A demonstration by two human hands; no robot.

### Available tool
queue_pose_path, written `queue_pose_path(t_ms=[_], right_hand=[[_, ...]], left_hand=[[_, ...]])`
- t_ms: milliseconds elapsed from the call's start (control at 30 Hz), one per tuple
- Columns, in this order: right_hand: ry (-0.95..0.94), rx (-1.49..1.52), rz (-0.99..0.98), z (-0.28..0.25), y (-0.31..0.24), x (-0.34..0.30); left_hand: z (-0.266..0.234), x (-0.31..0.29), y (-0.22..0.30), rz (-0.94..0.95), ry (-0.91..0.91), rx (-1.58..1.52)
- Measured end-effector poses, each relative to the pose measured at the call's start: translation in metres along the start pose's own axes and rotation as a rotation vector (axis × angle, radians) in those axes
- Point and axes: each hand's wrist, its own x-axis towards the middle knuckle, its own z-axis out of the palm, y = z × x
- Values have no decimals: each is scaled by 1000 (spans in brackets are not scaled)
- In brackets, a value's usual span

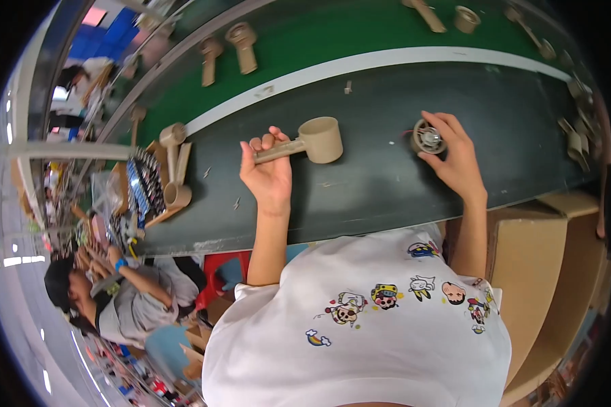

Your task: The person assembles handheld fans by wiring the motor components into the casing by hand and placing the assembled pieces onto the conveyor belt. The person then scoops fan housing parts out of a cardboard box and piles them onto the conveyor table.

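Tan dipper-shaped piece, smooth, matt, plastic-looking: short wide cylinder, slim straight handle. It's over the dark table, left grip clamped on the handle, palm turned up. Right grip pinches a round part, thumb and fingers on its rim: tan ring, spoked face, shiny metal centre, thin red wire at its left side. Right grip hides some of that rim. The two pieces are well apart.

Table is dull dark green-grey, front edge scuffed, small pale scraps scattered on it. White strip along the far side, then a bright green belt-like surface with more tan parts. Factory-type room, bright ceiling lights at far left.

Left end: bundled dark wires in a carton, tan cups with handles beside it. Open brown cardboard box just right of the wearer, below table level. Co-worker in grey top and dark cap seated at left, near a red stool.
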Motion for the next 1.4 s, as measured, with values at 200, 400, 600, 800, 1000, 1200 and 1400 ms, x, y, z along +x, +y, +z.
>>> queue_pose_path(t_ms=[200,400,600,800,1000,1200,1400], right_hand=[[96,27,-10,13,7,-12],[137,92,14,17,7,-12],[94,100,-34,7,-28,-5],[47,104,-277,16,-68,4],[12,132,-407,27,-83,7],[80,212,-476,39,-82,3],[240,258,-488,51,-87,2]], left_hand=[[-5,-11,-38,-93,67,148],[-13,-21,-18,147,106,722],[-11,-28,-10,405,96,1281],[58,-40,-14,543,-553,1718],[69,-45,-24,-261,-528,1456],[62,-57,-21,-334,-387,927],[74,-66,-14,-281,-311,906]])
